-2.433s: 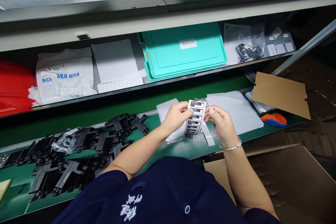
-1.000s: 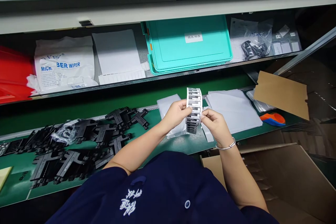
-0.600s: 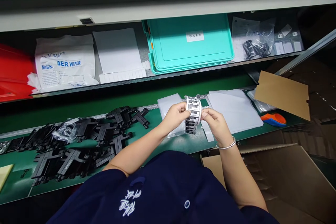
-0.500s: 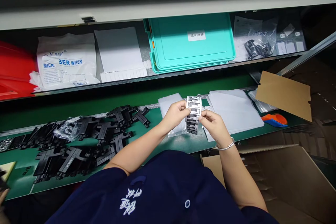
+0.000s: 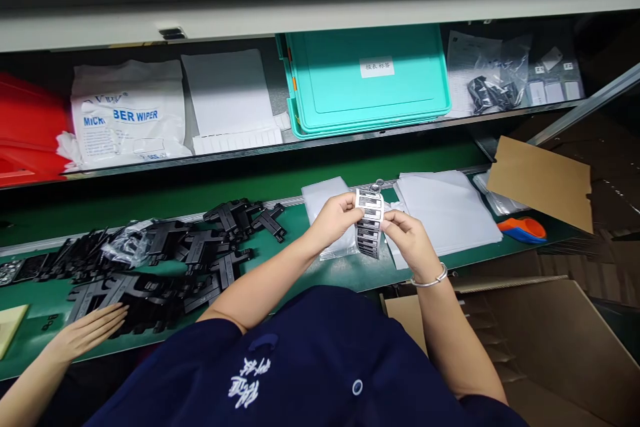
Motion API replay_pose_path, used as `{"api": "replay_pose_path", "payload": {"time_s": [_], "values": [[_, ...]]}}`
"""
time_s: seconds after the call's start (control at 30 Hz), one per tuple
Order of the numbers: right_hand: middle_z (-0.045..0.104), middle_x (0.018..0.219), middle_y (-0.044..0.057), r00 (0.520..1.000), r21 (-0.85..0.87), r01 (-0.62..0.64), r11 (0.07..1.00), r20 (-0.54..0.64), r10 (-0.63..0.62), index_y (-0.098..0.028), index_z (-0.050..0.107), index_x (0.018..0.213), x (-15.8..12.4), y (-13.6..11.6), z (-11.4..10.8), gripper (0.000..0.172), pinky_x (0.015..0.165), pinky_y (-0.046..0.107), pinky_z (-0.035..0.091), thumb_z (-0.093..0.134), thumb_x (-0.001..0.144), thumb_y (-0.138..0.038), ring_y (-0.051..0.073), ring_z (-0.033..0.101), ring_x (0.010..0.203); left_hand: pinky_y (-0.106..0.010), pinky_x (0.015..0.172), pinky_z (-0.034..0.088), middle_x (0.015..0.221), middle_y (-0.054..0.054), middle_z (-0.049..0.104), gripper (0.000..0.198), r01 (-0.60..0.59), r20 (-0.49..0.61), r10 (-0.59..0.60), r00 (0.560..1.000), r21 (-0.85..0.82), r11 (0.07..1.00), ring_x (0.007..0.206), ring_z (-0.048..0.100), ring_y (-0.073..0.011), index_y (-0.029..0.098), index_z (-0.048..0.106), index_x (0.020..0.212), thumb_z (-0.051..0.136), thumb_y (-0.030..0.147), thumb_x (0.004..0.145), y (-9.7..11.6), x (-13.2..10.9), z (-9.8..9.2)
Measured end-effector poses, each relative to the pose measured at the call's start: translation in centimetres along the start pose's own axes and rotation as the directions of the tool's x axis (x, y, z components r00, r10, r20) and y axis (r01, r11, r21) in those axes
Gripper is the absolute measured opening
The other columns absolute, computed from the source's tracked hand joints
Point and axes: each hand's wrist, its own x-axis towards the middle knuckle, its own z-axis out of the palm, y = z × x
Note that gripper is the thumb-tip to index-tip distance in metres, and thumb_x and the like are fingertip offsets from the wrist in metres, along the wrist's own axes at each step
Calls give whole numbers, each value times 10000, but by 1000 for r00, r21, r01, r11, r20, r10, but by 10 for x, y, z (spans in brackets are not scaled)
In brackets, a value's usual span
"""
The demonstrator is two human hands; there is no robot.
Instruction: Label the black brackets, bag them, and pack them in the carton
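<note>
I hold a folded strip of barcode labels (image 5: 369, 221) upright between both hands, above the green bench (image 5: 320, 273). My left hand (image 5: 334, 219) pinches its left edge near the top. My right hand (image 5: 409, 243) pinches the right edge a little lower, and wears a silver bracelet (image 5: 431, 278) on the wrist. The strip's lower end hangs over a small clear bag (image 5: 327, 203) lying on the bench.
Black plastic parts (image 5: 165, 267) lie heaped on the bench at left, where another person's hand (image 5: 85, 333) reaches in. A stack of clear bags (image 5: 445, 210), an orange-and-blue tool (image 5: 523, 229) and cardboard (image 5: 540, 180) lie right. The shelf holds a teal tray (image 5: 365, 80) and a wiper pack (image 5: 127, 113).
The strip's top, standing tall a second ago, has been folded down and the strip is shorter. Another person's hand has come in at lower left onto the black parts.
</note>
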Motion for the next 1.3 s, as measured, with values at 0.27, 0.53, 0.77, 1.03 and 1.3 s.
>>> {"api": "replay_pose_path", "payload": {"time_s": [0.27, 0.53, 0.77, 1.03, 1.3], "values": [[582, 687, -11, 996, 12, 11, 1000, -91, -10, -193, 609, 719, 4, -1, 1, 127, 634, 276, 401, 627, 772, -307, 140, 510, 658, -265, 692, 456, 819, -38, 669, 209, -30, 99, 23, 995, 70, 997, 735, 602, -163, 141, 629, 861, 620, 320, 754, -5, -4, -5], [593, 695, 0, 995, 90, -2, 996, -100, 11, -199, 605, 716, 6, -4, 2, 166, 688, 307, 467, 633, 773, -353, 159, 554, 690, -265, 698, 480, 861, -50, 696, 184, 18, 69, -29, 997, 168, 986, 788, 637, -182, 138, 639, 847, 575, 153, 675, -9, -8, -1], [595, 705, 2, 997, -37, -53, 998, 45, 55, -189, 620, 719, -1, 2, 2, 179, 645, 286, 416, 620, 783, -356, 151, 527, 673, -265, 737, 486, 856, -38, 705, 198, -4, 40, 3, 999, 15, 1000, 804, 659, -176, 140, 642, 864, 586, 158, 676, -6, -3, -5], [551, 663, -17, 998, 16, -18, 1000, -62, 19, -197, 586, 678, 0, 3, 1, 131, 613, 266, 390, 614, 766, -289, 136, 486, 642, -291, 773, 477, 919, -64, 695, 234, 26, 135, -32, 990, 48, 999, 858, 643, -198, 135, 627, 925, 632, 234, 713, -12, -9, -5], [593, 716, 4, 999, 63, -44, 997, -14, 45, -198, 611, 721, 1, 7, 1, 199, 698, 304, 452, 600, 816, -372, 161, 549, 712, -218, 637, 432, 734, 1, 649, 73, 81, 24, -81, 996, 12, 997, 664, 580, -121, 150, 591, 729, 584, 153, 657, -12, -9, -1]]}}
